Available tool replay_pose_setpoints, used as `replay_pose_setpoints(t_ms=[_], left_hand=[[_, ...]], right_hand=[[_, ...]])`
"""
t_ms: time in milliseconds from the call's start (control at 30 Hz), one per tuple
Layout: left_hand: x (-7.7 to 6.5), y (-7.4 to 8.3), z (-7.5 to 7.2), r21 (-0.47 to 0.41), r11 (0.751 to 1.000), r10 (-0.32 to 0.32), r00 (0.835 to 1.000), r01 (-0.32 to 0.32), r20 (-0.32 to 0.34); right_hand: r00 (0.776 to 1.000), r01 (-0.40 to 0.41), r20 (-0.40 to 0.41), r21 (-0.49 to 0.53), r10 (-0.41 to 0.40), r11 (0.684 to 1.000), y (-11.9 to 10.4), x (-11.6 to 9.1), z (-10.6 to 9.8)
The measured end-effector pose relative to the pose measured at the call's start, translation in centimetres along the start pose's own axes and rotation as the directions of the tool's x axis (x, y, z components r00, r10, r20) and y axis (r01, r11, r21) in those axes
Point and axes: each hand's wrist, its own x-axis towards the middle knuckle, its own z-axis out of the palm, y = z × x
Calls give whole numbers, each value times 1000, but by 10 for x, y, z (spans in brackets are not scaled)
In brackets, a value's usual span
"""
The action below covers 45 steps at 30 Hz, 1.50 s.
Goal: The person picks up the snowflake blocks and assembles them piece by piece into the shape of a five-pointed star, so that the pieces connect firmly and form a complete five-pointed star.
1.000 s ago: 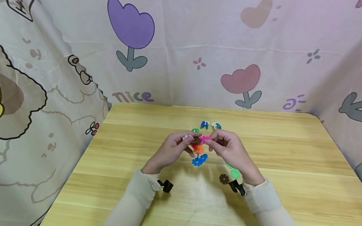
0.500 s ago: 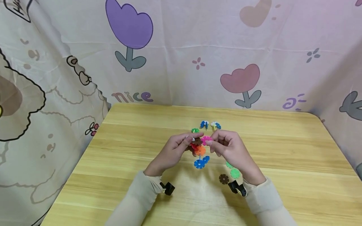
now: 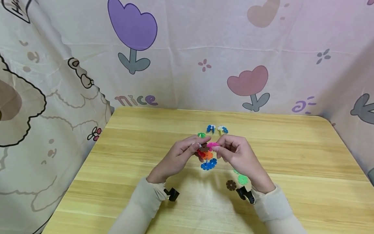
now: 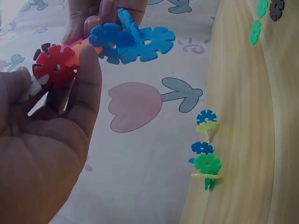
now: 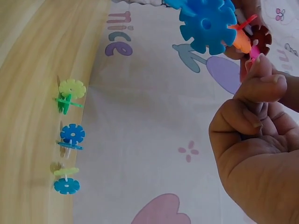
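Between both hands is a joined cluster of notched plastic snowflake discs. My left hand (image 3: 172, 159) grips it with thumb and fingers near a white disc (image 4: 33, 87), a brown disc (image 3: 204, 148) and a red disc (image 4: 55, 66). An orange disc (image 3: 208, 155) joins on lower down, and blue discs (image 5: 208, 23) stick out at the cluster's near end. With thumb and forefinger, my right hand (image 3: 239, 156) pinches a pink disc (image 3: 212, 146) at the brown disc's edge. Fingers hide where the pink and brown discs meet, so I cannot tell whether they are slotted together.
Loose on the wooden table (image 3: 131, 195), a brown disc (image 3: 231, 185) and light green discs (image 3: 243, 179) lie by the right wrist. Toward the back stand small joined disc pieces: a blue-and-white one (image 3: 211, 129), a white, blue and yellow one (image 3: 222, 129) and a green one (image 3: 201, 135).
The cluster has tilted slightly, swinging its blue discs a little to the right. The white disc shows less behind the left thumb. Both hands stay nearly in place, still holding the discs.
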Motion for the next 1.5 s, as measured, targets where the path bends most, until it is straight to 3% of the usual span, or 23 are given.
replay_pose_setpoints(t_ms=[267,467,567,700,967,1100,1233,1400,1500], left_hand=[[1,-2,3,-105,992,-62,998,64,19],[3,-5,8,-273,939,-202,978,211,61],[3,-9,10,-235,937,-257,965,260,43],[4,-12,9,-112,949,-296,955,295,6],[-3,-10,-17,-29,936,-352,928,351,-121],[-8,-8,-25,-45,927,-374,915,372,-148],[-7,-6,-24,-59,919,-394,907,390,-147],[-6,-8,-14,-53,901,-434,890,430,-140],[-5,-10,-7,-38,895,-445,888,444,-115]], right_hand=[[999,-31,14,11,31,999,5,5,-4],[995,-97,31,5,96,995,11,7,-3],[992,-116,49,-3,116,993,14,8,1],[988,-144,57,-33,146,989,16,10,1],[981,-191,-71,-131,183,973,21,9,-43],[967,-256,-69,-230,247,939,31,11,-60],[945,-322,-54,-329,323,888,52,27,-71],[893,-420,-20,-395,449,817,79,63,-73],[860,-457,-3,-447,510,769,87,81,-70]])
